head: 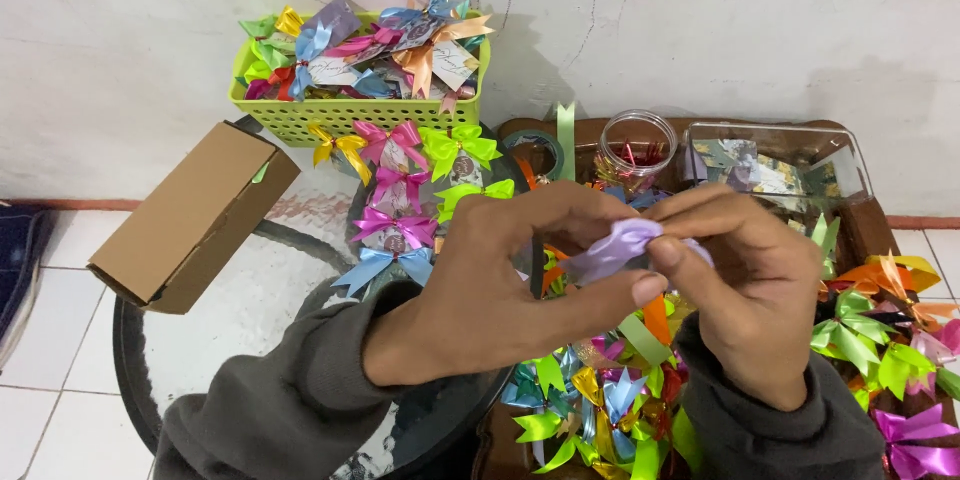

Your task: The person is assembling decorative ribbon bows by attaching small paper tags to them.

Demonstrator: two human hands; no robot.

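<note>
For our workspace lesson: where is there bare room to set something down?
Bare glass tabletop between the brown cardboard box, the row of ribbon bows and the left sleeve. Crowded: the green basket and bow-covered wooden tray.

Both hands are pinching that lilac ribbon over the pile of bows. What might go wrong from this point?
1. The lilac ribbon is held only by the fingertips of the left hand and right hand; a slip would probably drop it among the loose bows below, where it may be hard to spot.
2. The glass jar stands close behind the hands; a backward nudge might tip it.
3. The cardboard box appears to overhang the round table's edge and may fall if bumped.
</note>
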